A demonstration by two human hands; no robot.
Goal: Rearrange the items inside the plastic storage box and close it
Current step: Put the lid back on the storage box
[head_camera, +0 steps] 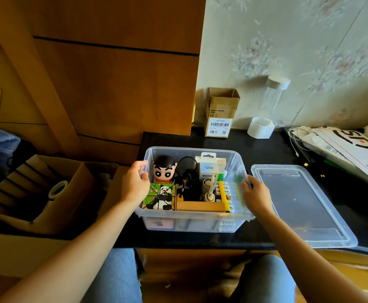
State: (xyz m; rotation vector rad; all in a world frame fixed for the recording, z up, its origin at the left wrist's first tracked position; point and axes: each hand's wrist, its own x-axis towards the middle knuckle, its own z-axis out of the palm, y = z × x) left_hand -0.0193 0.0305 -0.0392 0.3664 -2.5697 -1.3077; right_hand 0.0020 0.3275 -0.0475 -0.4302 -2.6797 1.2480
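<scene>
Around me, a small cardboard carton (pixel 221 112) is standing against the wallpaper behind the plastic storage box (pixel 191 224), with a white cup-like holder (pixel 260 127) just beside it. A heap of papers and white cable (pixel 340 147) is lying to the far right, and an open cardboard box (pixel 54 193) holding a tape roll (pixel 57 189) is sitting off the counter's left edge.

The box is sitting open on the black counter (pixel 266 149), near its front edge. The clear lid (pixel 298 204) is lying flat just to its right, leaving bare counter behind both.

Inside, a cartoon figure (pixel 164 168), a panda cube (pixel 161 196), black cords (pixel 187 178), a Q88 package (pixel 209 167) and batteries (pixel 222 193) are packed close.

My left hand (pixel 135 182) is curling its fingers over the box's left rim. My right hand (pixel 256 193) is gripping the right rim, fingertips (pixel 246 181) hooked over the wall.
</scene>
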